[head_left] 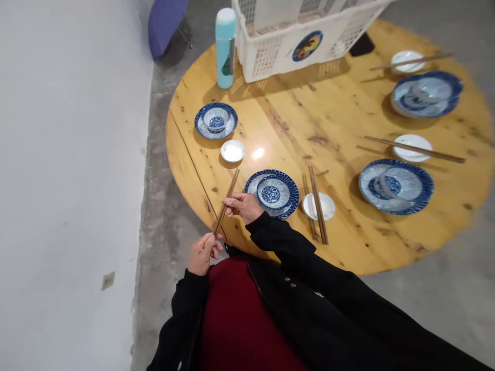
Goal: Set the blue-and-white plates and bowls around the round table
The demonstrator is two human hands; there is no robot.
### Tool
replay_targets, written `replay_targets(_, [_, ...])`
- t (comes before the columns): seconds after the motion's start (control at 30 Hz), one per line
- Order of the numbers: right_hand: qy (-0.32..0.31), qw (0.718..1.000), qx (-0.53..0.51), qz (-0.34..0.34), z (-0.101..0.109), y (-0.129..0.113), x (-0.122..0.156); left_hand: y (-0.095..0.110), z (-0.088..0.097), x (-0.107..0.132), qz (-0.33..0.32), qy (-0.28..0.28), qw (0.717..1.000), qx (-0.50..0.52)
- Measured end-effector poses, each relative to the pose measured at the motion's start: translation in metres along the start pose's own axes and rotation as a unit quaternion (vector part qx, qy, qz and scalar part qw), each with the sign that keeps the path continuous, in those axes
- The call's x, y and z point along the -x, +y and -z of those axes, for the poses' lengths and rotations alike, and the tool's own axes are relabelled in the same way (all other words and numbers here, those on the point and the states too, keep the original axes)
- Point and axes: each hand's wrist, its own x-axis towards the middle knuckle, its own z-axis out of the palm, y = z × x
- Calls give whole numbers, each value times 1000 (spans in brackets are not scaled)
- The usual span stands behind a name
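Gripping chopsticks [220,220]: left hand [202,253] holding end nearest body, right hand [246,207] pinching them around middle.

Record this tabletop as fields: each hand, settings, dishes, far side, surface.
Left hand: holds the lower end of slim brown wooden chopsticks
Right hand: holds the same chopsticks farther up
Settings: four blue-and-white patterned round bowls, each on a matching plate
Small round white dishes: four; three have chopsticks across them, one has none
Far side: turquoise cylindrical bottle with white lid, beside white plastic basket
Surface: yellow-brown wooden table with curved edge
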Motion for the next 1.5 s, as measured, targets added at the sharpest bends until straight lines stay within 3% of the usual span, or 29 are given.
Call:
replay_targets(0.23, [60, 997, -34, 30, 13, -14, -21, 18, 3, -44, 4, -66, 997, -27])
replay_targets(0.6, [157, 982, -79, 71, 16, -26, -58, 48, 29, -116, 28, -146, 988, -44])
replay_targets(0.8, [234, 966, -84, 75, 11, -36, -87, 74, 45, -164, 56, -213, 975, -41])
replay_targets(1.07, [278, 953, -98, 71, 0, -54, -139, 99, 66, -226, 30, -259, 965, -39])
replay_targets(1.3, [340, 936, -60, 70, 13, -71, -170, 105, 68, -270, 18, -281, 958, -60])
replay_targets(1.5, [376, 924, -6, 63, 31, -84, -188, 104, 59, -289, -1, -291, 954, -68])
